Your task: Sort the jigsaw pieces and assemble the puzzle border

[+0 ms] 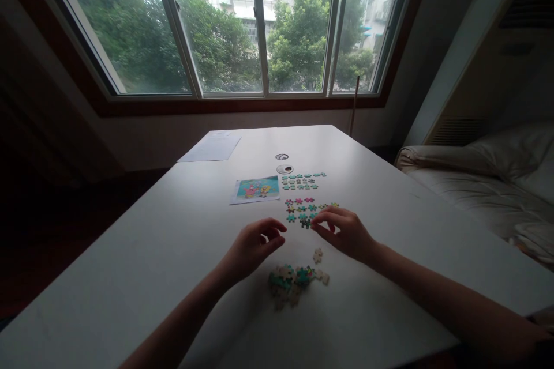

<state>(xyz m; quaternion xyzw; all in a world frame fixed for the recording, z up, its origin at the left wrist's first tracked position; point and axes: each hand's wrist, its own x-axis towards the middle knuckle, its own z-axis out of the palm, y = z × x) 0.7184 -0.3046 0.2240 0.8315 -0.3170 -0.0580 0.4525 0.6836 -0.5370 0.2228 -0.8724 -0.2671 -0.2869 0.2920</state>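
Observation:
Both my hands hover over a white table (173,253). My left hand (255,245) is curled, thumb and fingers pinched together; whether anything is in them I cannot make out. My right hand (341,230) has its fingertips pressed on a dark jigsaw piece (306,222) at the near edge of a group of laid-out pieces (305,207). A heap of loose pieces (292,283) lies just below my hands, with a single pale piece (318,255) beside it. Further back sit another row of sorted pieces (302,180) and a cartoon reference picture (256,189).
A sheet of paper (212,147) lies at the table's far left corner. Two small round objects (283,164) sit behind the pieces. A cream sofa (489,173) stands to the right. A wide window (255,23) fills the far wall.

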